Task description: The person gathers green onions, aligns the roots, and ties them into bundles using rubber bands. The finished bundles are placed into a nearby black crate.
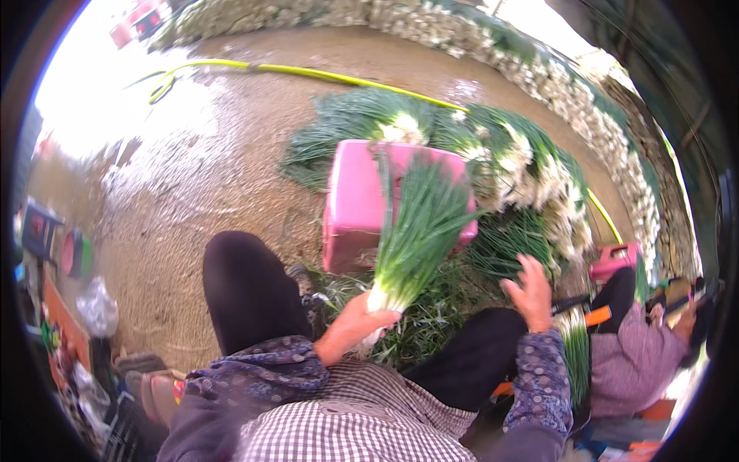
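Note:
My left hand [359, 322] grips a bunch of green onions [424, 225] near the white root ends. Its green tops fan upward over a pink plastic stool [358, 193]. To the right, my right hand [531, 295] is raised above my knee, fingers apart and holding nothing. Just beyond it lie more green onions [511, 239] on the floor. Loose green trimmings [430, 326] cover the ground between my legs, below the stool. Beside my right forearm is another bundle of green onions [576, 352], near an orange strip [598, 316].
Behind the stool, green onion bundles [369, 110] lie in a row along a yellow hose [323, 74]. A long bank of stacked onions [554, 86] curves around the wet floor [161, 231]. At right sits another person [629, 358] near a pink stool [615, 260]. A plastic bag [97, 307] is at left.

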`<state>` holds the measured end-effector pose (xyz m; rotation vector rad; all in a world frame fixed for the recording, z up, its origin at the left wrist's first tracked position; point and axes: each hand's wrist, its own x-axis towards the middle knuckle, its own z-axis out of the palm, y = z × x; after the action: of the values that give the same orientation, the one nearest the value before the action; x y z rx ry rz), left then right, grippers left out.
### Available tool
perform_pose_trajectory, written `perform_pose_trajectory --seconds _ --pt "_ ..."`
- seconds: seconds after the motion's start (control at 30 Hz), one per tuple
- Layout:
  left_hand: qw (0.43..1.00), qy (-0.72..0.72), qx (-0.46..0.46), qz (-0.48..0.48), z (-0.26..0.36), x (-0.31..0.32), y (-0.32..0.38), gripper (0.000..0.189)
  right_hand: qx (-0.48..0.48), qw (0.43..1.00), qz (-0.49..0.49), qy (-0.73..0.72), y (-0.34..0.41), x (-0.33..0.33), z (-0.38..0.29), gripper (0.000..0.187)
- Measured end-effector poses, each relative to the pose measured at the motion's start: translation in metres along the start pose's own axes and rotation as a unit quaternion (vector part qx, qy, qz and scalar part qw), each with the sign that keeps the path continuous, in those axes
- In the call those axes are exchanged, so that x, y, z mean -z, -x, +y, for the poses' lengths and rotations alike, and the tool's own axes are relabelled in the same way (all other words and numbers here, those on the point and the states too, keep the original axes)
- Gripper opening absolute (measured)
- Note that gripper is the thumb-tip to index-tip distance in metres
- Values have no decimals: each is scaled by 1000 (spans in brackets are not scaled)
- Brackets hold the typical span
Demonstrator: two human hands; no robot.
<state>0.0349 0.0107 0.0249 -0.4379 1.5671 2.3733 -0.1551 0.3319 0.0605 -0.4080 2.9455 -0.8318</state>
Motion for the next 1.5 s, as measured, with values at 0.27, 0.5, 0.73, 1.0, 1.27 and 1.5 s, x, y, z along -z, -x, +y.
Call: perform_pose_trajectory --seconds 0.27,0.5,0.73,1.0,1.27,1.5 --pt "991 -36 98 -85 104 -29 23 28 520 850 30 80 13 -51 -151 91" --pt "920 -279 177 -212 181 -115 19 54 511 847 146 2 23 10 -112 63" --pt "898 -265 -98 -336 155 -180 -31 75 236 843 389 289 133 139 15 45" --pt "929 -320 -1 -184 134 -123 -60 53 -212 733 325 559 265 261 149 56" --pt "945 -304 27 -119 105 -111 -60 44 -207 774 241 548 239 189 218 39" --pt "933 -340 32 -113 112 -102 -54 42 -242 868 110 419 175 62 255 58"
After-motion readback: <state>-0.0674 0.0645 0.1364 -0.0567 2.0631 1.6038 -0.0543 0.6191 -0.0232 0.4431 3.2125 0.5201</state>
